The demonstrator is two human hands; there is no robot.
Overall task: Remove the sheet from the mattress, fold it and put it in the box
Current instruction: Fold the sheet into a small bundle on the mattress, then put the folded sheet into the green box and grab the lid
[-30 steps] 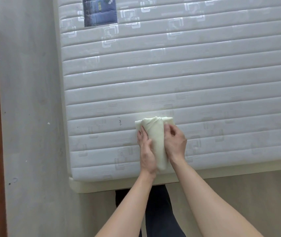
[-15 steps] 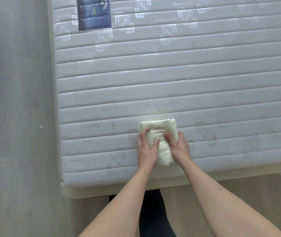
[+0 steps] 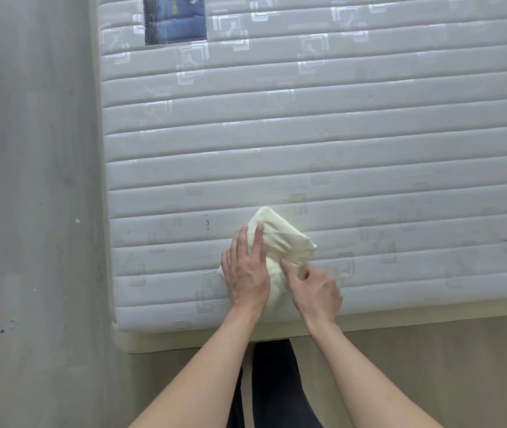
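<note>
While the folding stage is nearing its end, items are being listed from the person outward.

Item: dark trousers [image 3: 277,384], standing close against the bed's foot edge, presumably so both arms are reaching the work without stretching.

Item: left hand [image 3: 247,273], fingers lying straight and flat, its grip open, pressing down on the near-left part of the bundle, likely pinning the layers so they are not springing apart.

Item: right hand [image 3: 315,288], fingers curling in at the bundle's near-right edge, its grip appearing to be pinching or tucking a fold; the fingertips are partly hiding, so the pinch is being judged, not confirmed.

Item: sheet [image 3: 280,239], cream, already off the bed and reduced to a small thick bundle, lying skewed on the mattress near its foot edge.

Item: mattress [image 3: 307,134], bare, quilted in bands, serving as the folding surface.

Item: blue label [image 3: 174,18], sitting at the far left of the mattress top.

Item: box, not showing in view; the carrying step is remaining.
</note>
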